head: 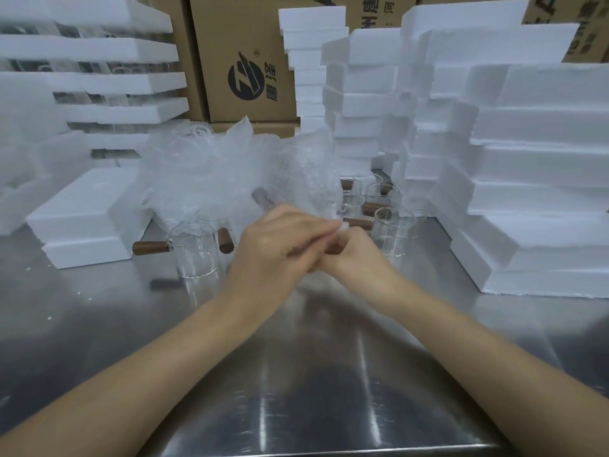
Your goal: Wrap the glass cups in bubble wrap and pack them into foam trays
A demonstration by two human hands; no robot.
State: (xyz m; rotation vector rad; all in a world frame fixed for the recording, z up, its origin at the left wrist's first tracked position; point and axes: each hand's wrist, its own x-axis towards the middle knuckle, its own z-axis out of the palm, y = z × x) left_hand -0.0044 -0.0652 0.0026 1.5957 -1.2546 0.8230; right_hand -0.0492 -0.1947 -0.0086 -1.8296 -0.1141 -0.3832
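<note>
My left hand and my right hand meet at the middle of the steel table, both pinching a sheet of bubble wrap that rises blurred above them. A brown wooden handle pokes out behind the sheet; the cup it belongs to is hidden. A glass cup with a wooden handle stands just left of my left hand. Several more glass cups stand right of my hands. A loose pile of bubble wrap lies behind.
Closed foam trays sit stacked at the left. Tall stacks of foam trays stand on the right and at the back. Cardboard boxes line the rear. The steel table stretches toward me.
</note>
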